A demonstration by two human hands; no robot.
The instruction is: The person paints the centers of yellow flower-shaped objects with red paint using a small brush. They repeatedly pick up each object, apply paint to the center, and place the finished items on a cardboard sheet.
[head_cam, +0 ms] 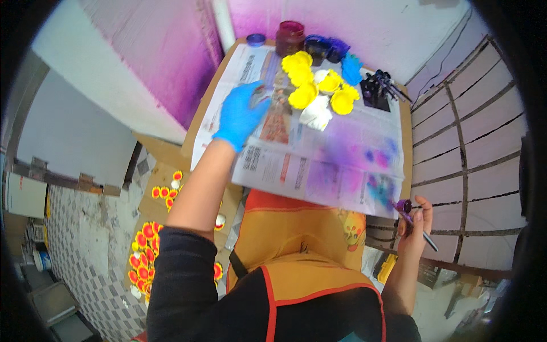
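My left hand (242,112), in a blue glove, is over the newspaper left of the yellow scalloped cups, fingers curled and apart. Nothing clearly shows between them. The yellow cups (303,95) stand in a loose group, with a crumpled white piece (316,113) beside them. My bare right hand (413,226) is at the table's near right corner, shut on an airbrush (408,219) with a small purple-stained cup (404,205) on top. Purple, pink and teal paint marks the newspaper (269,169) near it.
Along the back stand a dark red jar (290,38), a dark blue jar (316,48) and a blue lid (256,40). Dark-stained tools (384,83) lie at the back right. Red and yellow flower-shaped pieces (144,256) lie on cardboard at lower left. A wall grille (461,149) borders the right.
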